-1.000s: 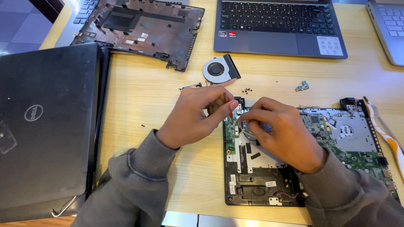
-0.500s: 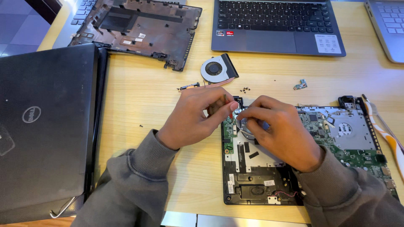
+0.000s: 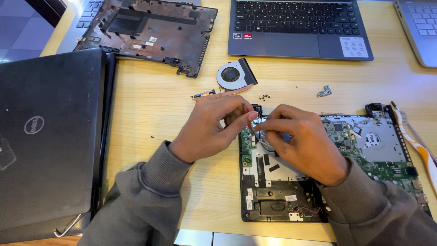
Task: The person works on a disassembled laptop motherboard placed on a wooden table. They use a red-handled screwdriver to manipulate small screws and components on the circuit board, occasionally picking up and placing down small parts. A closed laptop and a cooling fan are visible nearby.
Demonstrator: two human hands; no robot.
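A light wooden table [image 3: 150, 114] seen from above fills the view. On its left lies a closed black laptop [image 3: 48, 136]; at the top sit a removed black bottom cover [image 3: 145, 34], an open grey laptop [image 3: 298, 27] and the corner of another at the far right. In front of the person lies an opened laptop chassis [image 3: 337, 168], its long axis running left to right, with a green circuit board [image 3: 387, 168] and a silver metal plate exposed. Both hands meet over its upper left corner, directly ahead of the person. The left hand [image 3: 211, 130] reaches in from the bare table, thumb and forefinger pinched at the chassis edge. The right hand [image 3: 300, 143] lies over the board, fingers curled and pinching something small; it covers more of the work spot and is the nearer of the two. What each pinch holds is hidden by the fingers, so I cannot tell. A loose round cooling fan [image 3: 233, 75] rests beyond the hands, with a few tiny screws [image 3: 264, 97] beside it. An orange-and-white tool [image 3: 421, 148] lies at the right edge, partly cut off.
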